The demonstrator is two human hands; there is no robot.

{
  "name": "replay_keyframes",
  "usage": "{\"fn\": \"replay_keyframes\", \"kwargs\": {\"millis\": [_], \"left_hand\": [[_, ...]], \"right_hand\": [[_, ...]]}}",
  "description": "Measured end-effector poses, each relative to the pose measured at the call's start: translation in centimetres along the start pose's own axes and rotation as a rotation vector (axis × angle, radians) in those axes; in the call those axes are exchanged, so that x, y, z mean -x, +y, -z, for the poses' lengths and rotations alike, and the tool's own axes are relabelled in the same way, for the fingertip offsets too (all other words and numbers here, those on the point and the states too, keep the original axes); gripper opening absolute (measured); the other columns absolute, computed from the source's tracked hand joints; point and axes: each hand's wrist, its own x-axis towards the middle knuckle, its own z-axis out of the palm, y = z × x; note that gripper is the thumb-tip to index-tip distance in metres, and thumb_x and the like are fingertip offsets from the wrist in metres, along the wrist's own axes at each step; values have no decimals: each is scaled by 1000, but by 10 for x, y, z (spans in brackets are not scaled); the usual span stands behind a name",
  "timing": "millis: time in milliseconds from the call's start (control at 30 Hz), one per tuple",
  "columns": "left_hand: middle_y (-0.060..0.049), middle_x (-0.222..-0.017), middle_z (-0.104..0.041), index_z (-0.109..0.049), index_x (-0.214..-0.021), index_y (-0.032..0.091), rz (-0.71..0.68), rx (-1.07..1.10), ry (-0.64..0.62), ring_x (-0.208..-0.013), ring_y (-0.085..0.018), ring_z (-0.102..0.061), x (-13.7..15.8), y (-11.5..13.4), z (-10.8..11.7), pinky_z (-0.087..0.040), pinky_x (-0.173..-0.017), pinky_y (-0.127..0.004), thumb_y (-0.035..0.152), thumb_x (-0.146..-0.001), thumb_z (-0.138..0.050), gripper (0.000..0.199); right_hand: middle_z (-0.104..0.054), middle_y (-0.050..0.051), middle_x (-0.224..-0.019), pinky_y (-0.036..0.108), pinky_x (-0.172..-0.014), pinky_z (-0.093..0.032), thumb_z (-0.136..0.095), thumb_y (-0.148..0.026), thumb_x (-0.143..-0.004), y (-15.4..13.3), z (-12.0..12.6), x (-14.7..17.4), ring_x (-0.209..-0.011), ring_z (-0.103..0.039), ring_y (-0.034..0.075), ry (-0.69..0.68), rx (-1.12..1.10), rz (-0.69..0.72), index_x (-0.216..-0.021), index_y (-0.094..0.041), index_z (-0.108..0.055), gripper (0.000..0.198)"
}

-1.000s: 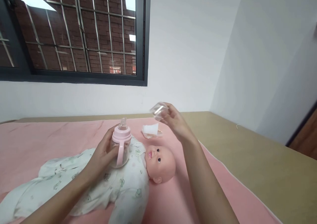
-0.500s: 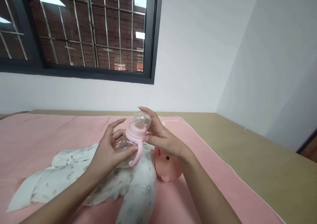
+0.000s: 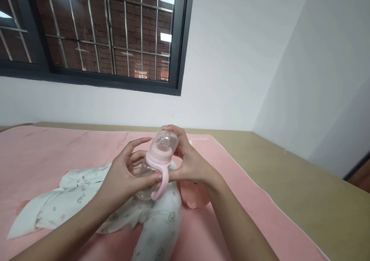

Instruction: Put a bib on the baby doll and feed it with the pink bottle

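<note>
Between my hands is a clear baby bottle (image 3: 160,156) with a pink collar, a pink side handle and a clear dome cap. It tilts with its top to the upper right. My left hand (image 3: 128,170) grips the bottle's body, thumb across the front by the handle. My right hand (image 3: 190,161) is closed around the upper part, its thumb near the collar and its fingers behind the cap. Below the bottle lies a baby doll (image 3: 162,218) in white printed clothes. Its head (image 3: 194,195) is partly hidden by my right hand and wrist.
A pink mat (image 3: 243,199) with a pale edge lies under the doll. It covers part of a wooden tabletop (image 3: 289,184). Behind stands a white wall (image 3: 219,61) with a dark-framed, barred window (image 3: 176,87). A second wall closes off the right side.
My right hand has closed further around the upper part of the bottle, its thumb coming down by the handle. The bottle has shifted slightly, and my right hand covers more of the doll's face.
</note>
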Motion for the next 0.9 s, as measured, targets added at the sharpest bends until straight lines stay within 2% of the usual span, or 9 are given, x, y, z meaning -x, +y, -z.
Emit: {"fn": "replay_keyframes", "kwargs": {"millis": [267,400,667,900], "left_hand": [[-6,-93,-72,-45,-142,22,-18,1,-12,-98,-29,-70,-2,1,6,-58,-76,-32,31,-56,-87,96],[-7,-98,-73,-43,-145,24,4,-11,-38,-95,-30,-71,-5,1,11,-59,-74,-34,28,-52,-88,103],[-10,-101,-74,-43,-143,23,24,-24,-88,-99,-35,-71,-8,-2,11,-59,-78,-40,34,-58,-87,96],[-12,-105,-74,-44,-143,23,19,-25,-114,-98,-35,-71,-11,-8,13,-59,-80,-42,33,-57,-88,97]], "right_hand": [[-53,4,-130,43,-104,-48,-90,-41,-59,-5,-4,0,-109,-61,19,41,39,-16,-139,-36,-35,97],[-50,4,-136,43,-105,-47,-90,-41,-59,-7,-5,0,-110,-61,19,45,68,-28,-139,-36,-36,96],[-49,4,-137,44,-104,-49,-89,-38,-59,-3,-5,-1,-114,-60,20,42,49,-69,-139,-37,-35,97],[-52,3,-133,44,-98,-53,-90,-35,-57,-4,-5,-1,-103,-63,19,55,49,-115,-138,-37,-36,97]]}}
